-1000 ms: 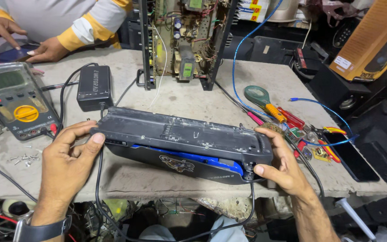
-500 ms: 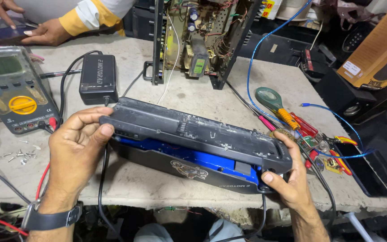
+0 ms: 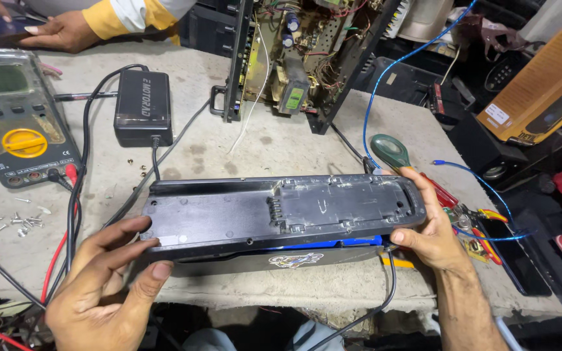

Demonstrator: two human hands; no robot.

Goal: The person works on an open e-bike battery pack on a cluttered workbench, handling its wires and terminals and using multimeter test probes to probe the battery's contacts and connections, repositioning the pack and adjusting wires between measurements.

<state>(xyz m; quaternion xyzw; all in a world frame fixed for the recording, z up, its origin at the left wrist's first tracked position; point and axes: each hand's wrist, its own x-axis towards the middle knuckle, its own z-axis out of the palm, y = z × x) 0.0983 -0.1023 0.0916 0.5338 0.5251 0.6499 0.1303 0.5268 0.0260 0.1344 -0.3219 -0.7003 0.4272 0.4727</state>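
Observation:
A long black plastic device case (image 3: 281, 211) with a blue strip along its lower edge lies across the front of the workbench (image 3: 281, 146), its flat back panel facing up. My left hand (image 3: 108, 279) grips its left end, thumb on the front edge and fingers on top. At the right end my right hand (image 3: 430, 227) holds the case, fingers curled over the end and thumb underneath. A black cable (image 3: 385, 296) hangs from the case's right underside.
A multimeter (image 3: 14, 123) with red and black leads sits at the left, loose screws (image 3: 17, 221) beside it. A black power adapter (image 3: 141, 107) and an upright open circuit chassis (image 3: 294, 58) stand behind. Hand tools (image 3: 469, 208) lie right. Another person's hand (image 3: 66, 29) rests at the far left.
The case has been tilted so its flat back panel faces up and sits level. My left hand slid lower on its left end; the right hand stays on the right end.

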